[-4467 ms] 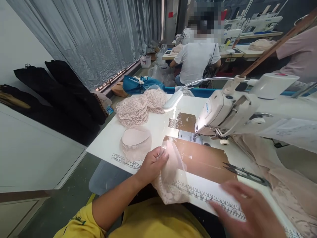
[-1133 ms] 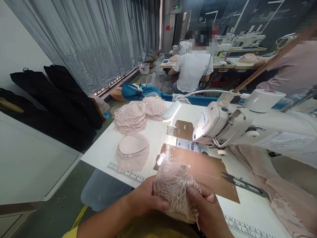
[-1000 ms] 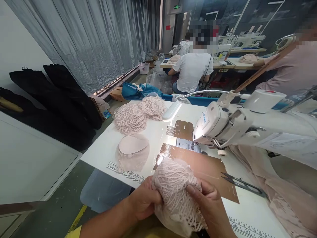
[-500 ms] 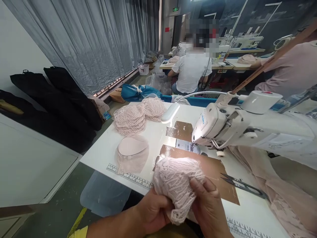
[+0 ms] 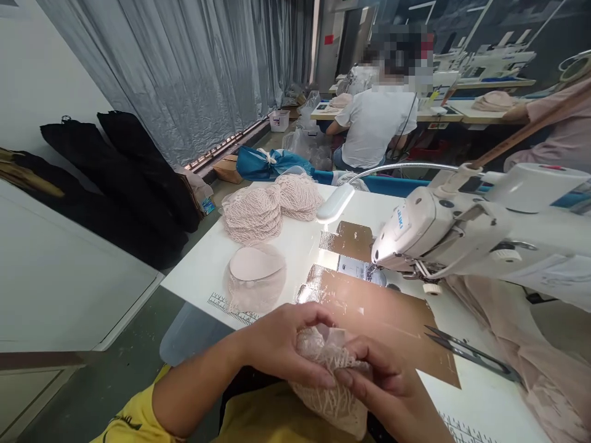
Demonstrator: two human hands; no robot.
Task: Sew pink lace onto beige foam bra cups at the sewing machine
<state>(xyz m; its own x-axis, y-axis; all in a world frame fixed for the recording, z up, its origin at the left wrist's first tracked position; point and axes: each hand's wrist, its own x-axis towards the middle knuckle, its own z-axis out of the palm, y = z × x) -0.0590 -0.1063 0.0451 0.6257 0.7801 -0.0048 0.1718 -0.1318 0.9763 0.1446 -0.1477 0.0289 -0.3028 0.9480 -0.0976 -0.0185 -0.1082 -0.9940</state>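
A pale pink lace piece [image 5: 330, 394], bunched and partly covered by my fingers, is held between both hands at the table's front edge. My left hand [image 5: 295, 351] curls over its upper left side, thumb lying across the lace. From the right, my right hand [image 5: 388, 381] pinches it with thumb and fingers. Beyond them lies a brown plate [image 5: 369, 301] in front of the sewing machine [image 5: 415, 234]. A smooth pink bra cup [image 5: 256, 264] rests on sheer lace-edged fabric [image 5: 252, 295] at the left.
Stacked lace pieces [image 5: 253, 215] sit at the table's back left. Black thread snips [image 5: 473, 354] lie at right, beside draped pink fabric [image 5: 503, 332]. A lamp [image 5: 337, 202] overhangs the table. A person in a white shirt [image 5: 376, 129] sits ahead.
Both hands have drawn the lace piece down and closer to me. My left hand has shifted from underneath to over its top. The view has turned slightly.
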